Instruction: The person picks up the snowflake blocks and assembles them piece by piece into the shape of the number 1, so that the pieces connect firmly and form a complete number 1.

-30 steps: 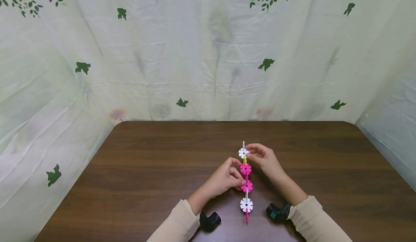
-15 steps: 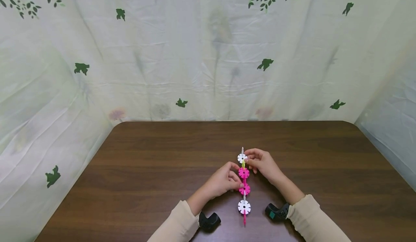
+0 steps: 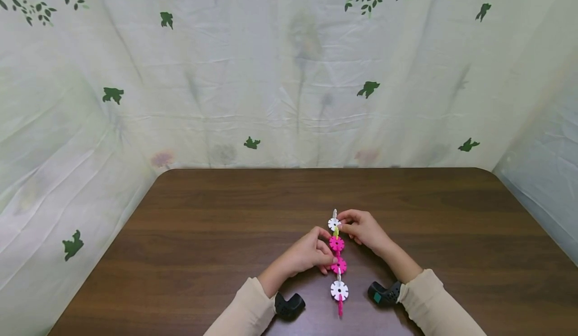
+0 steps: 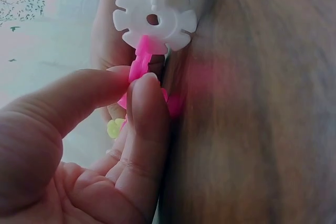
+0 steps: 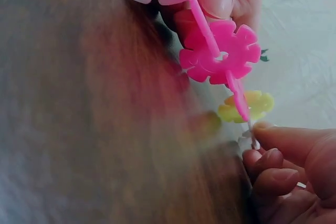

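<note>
Interlocking notched plastic discs form a chain [image 3: 336,244] that runs away from the person in the head view, with white, pink and yellow-green pieces slotted at right angles. With thumb and finger my left hand [image 3: 304,253] pinches a pink disc [image 4: 140,61] near the chain's middle. A white disc [image 4: 128,19] sits beyond those fingertips in the left wrist view. At the far end my right hand [image 3: 368,230] pinches a white disc [image 5: 247,141], mostly hidden by its fingers. Beside that grip shows the yellow-green disc [image 5: 262,100], joined to the pink part. The near end, a pink disc [image 3: 340,308] seen edge-on, points toward the person.
The brown wooden table [image 3: 217,205] reaches back to a pale curtain [image 3: 271,75] printed with leaves and birds. Black wrist devices [image 3: 290,307] sit below both wrists, at the beige sleeve cuffs.
The chain has shifted toward the person and slightly left. My right hand has moved down with it, while my left hand has moved only a little. Both grips look the same.
</note>
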Tool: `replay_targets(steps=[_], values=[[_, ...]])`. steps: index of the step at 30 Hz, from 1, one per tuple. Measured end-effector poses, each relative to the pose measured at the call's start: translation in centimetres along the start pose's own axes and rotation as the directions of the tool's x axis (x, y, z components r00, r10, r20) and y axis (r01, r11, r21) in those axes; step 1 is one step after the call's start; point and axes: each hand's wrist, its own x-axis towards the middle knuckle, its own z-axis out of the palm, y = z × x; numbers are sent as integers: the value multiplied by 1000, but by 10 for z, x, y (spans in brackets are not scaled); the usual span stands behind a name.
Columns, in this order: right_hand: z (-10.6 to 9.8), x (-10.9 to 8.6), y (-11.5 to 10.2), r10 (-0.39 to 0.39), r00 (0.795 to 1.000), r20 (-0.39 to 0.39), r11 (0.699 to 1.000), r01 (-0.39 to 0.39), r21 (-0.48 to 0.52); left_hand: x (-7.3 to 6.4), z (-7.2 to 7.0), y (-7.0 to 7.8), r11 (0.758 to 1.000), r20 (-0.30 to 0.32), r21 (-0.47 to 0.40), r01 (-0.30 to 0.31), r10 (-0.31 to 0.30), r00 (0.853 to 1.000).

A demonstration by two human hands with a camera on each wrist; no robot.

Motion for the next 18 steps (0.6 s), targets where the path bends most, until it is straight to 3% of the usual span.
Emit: replay_targets(steps=[9,18], values=[[-9,1,3,18,1000,-2,1000,-18,20,-1,0,2,1000,0,27,7,-7,1000],[-17,0,1,52,999,-12,998,-52,-23,0,0,5,999,-23,34,26,-25,999]])
